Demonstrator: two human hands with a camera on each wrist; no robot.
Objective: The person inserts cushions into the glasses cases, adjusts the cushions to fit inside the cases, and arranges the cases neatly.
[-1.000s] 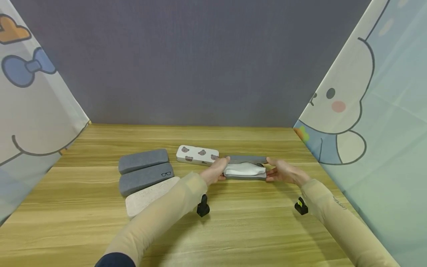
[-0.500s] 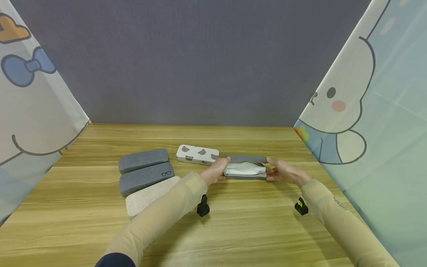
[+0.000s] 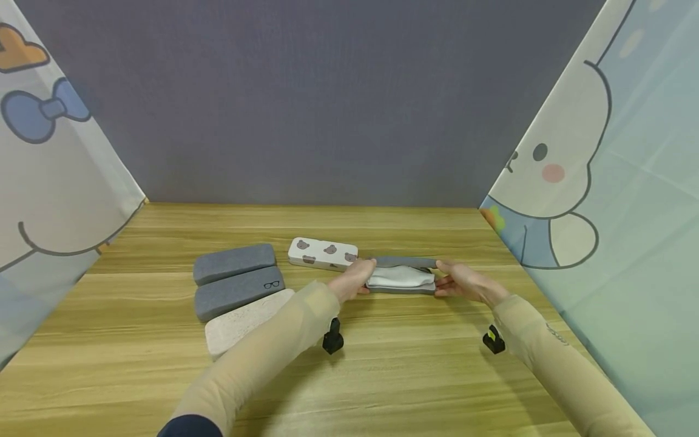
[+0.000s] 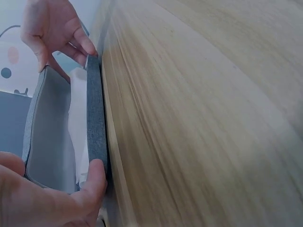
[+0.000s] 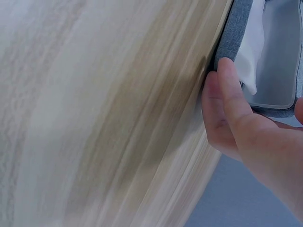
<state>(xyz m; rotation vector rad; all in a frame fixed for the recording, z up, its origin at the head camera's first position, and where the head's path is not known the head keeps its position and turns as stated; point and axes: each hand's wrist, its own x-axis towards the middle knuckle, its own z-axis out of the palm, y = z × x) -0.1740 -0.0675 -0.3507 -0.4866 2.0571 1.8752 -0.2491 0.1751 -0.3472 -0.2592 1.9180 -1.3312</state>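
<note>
A grey fabric glasses case lies with its lid raised on the table's far right part. Inside it a folded white cloth covers much of the base. My left hand grips the left end, thumb at the lid and fingers at the base. At the right end my right hand grips in the same way. In the left wrist view the lid's smooth grey lining shows beside the cloth. The right wrist view has one fingertip against the front of the base.
A white bear-print case stands just left of my left hand. Farther left lie a plain grey case, a grey case with a glasses print and a cream case, partly hidden by my left sleeve. Printed cloth walls border the table.
</note>
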